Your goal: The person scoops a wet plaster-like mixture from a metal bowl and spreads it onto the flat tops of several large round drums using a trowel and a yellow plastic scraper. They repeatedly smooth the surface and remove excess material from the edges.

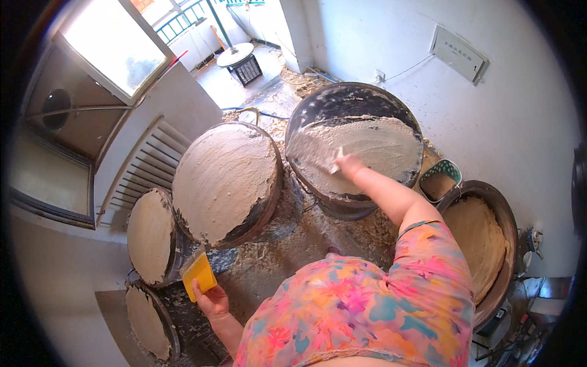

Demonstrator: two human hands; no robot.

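Observation:
My right hand (349, 166) is closed on the handle of a broad flat scraper (310, 147), which is blurred by motion. Its blade lies on the thick pale paste (382, 142) inside a big dark round vat (351, 96). The paste reaches up to a ragged edge, and the vat's far inner wall shows dark with smears. Down at the left, my left hand (211, 300) grips a yellow scraper (200, 274) with a smeared blade. This scraper is just below the near rim of a second round vat (274, 194), whose pale paste (225, 177) has a ridged top.
Two smaller paste-filled vats (150, 237) (147, 321) stand at the left, near a radiator (150, 160). At the right are a green-rimmed basket (451, 166) and a brown tub (510, 229) of tan dough-like mass. The floor (324, 237) is splattered. A white stool (235, 55) stands beyond the doorway.

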